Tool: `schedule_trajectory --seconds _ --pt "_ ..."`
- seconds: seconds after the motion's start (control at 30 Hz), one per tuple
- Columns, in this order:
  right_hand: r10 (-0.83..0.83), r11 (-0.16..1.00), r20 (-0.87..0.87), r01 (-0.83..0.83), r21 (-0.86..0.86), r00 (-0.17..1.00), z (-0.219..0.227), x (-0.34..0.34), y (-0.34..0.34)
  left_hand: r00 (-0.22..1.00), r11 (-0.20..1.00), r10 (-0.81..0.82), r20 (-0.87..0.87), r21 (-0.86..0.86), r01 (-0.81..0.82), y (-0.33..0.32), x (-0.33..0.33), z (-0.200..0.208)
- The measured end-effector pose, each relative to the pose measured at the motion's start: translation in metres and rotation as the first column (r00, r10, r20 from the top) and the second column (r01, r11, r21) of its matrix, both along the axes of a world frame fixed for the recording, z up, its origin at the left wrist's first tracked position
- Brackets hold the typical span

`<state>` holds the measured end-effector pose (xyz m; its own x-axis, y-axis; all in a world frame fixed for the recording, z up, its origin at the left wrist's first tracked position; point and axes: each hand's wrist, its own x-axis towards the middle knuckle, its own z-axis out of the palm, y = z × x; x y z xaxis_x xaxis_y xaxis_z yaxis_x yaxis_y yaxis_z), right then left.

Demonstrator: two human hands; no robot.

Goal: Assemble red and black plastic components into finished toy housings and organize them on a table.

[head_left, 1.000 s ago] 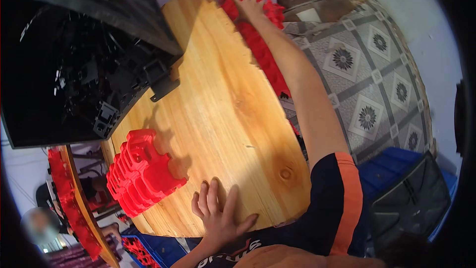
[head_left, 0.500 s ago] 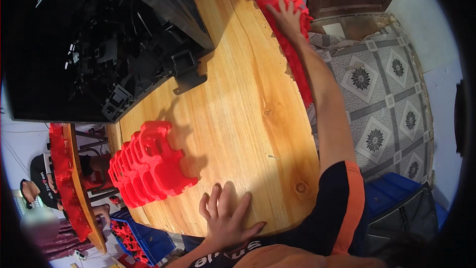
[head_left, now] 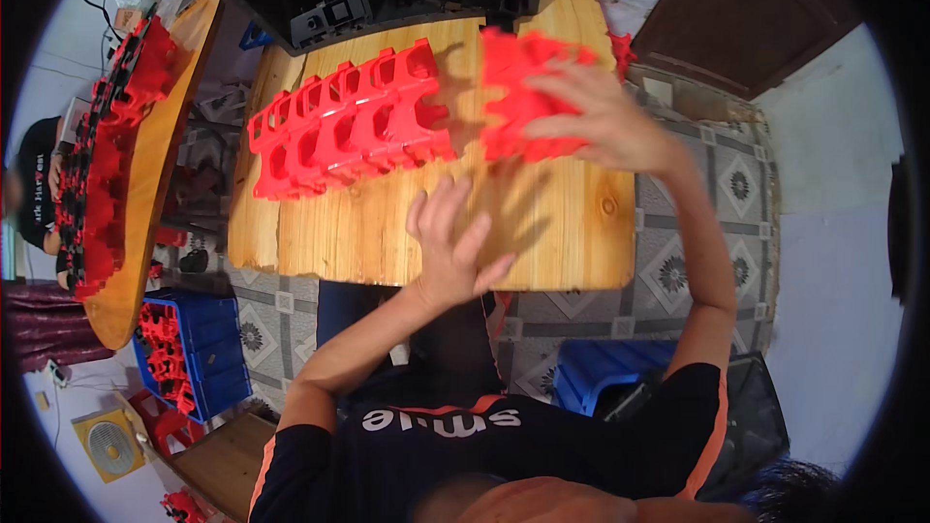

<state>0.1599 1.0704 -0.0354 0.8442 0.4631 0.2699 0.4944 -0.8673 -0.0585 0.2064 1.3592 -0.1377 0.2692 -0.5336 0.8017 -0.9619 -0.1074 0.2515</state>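
Observation:
A row of linked or nested red plastic frames (head_left: 354,121) with rounded cut-outs lies along the left part of the wooden table (head_left: 387,242). My left hand (head_left: 453,244) rests palm down just in front of its right end, fingers apart, holding nothing. My right hand (head_left: 601,121), smeared by motion, grips another red plastic frame piece (head_left: 504,87) from above, at the table's right side. A narrow gap separates this piece from the row. Whether it is one frame or several together, I cannot tell.
A large black bin (head_left: 266,10) of black plastic parts stands at the table's far side. At left, a person (head_left: 41,174) sits behind a second table (head_left: 160,194) bearing red and black parts. A blue crate (head_left: 218,358) holds red parts. Blue and black bins (head_left: 581,373) stand lower right.
My right hand has come back from the red pile beyond the table's right edge, bringing a red piece over the tabletop. My view has turned; my left hand stays spread near the row.

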Motion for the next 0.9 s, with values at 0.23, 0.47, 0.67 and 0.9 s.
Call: schedule_trajectory --seconds 0.23,0.47,0.67,0.9 --pt "-0.395 0.485 -0.132 0.329 0.810 0.909 -0.029 -0.021 0.052 0.978 0.939 0.207 0.042 0.273 -0.210 0.006 0.045 0.063" --pt "-0.768 0.637 0.168 0.714 0.289 0.618 -0.050 0.015 0.138 0.891 0.857 0.438 0.115 0.244 -0.453 0.047 0.109 0.060" --pt "-0.816 0.446 0.048 0.574 0.687 0.576 -0.115 -0.010 0.089 0.898 0.804 0.395 0.193 0.400 -0.440 0.074 0.149 0.034" --pt "-0.262 -0.661 -0.345 0.092 0.744 0.901 -0.120 -0.061 0.105 0.996 0.996 0.088 -0.028 -0.011 -0.089 0.035 0.075 0.040"
